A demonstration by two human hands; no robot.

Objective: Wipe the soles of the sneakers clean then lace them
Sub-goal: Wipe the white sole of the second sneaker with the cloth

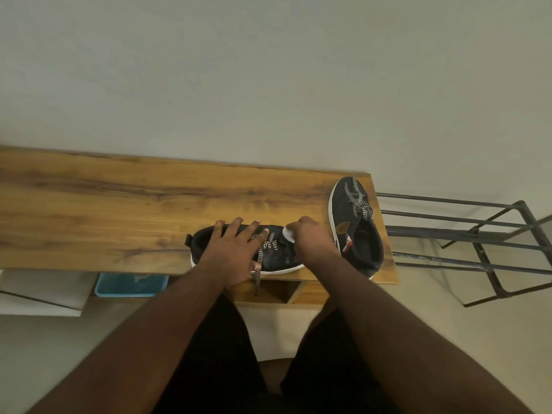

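A black sneaker (268, 252) with a white sole lies across the near edge of the wooden desk (119, 204), its heel to the left and its toe to the right. The left hand (236, 252) rests flat on top of it, fingers spread and straight, covering the collar and the upper eyelets. Its black-and-white zigzag lace (263, 252) is loose; one end hangs over the desk's front edge.

The right hand (310, 237) is at the toe of this sneaker, fingers curled round a small white cloth or wipe (289, 234), which is pressed against the toe end. Only a little of the white material shows past the knuckles, so its exact kind cannot be told.

The second sneaker (355, 222), also black with a white sole, stands upright at the right end of the desk, toe pointing away from the person, just beside the right hand. Its lace (360, 204) is threaded across the front.

Right of the desk stands a dark metal rack (478, 234). Below the desk's left part a blue tray (131, 284) shows beside a white board (44, 294).
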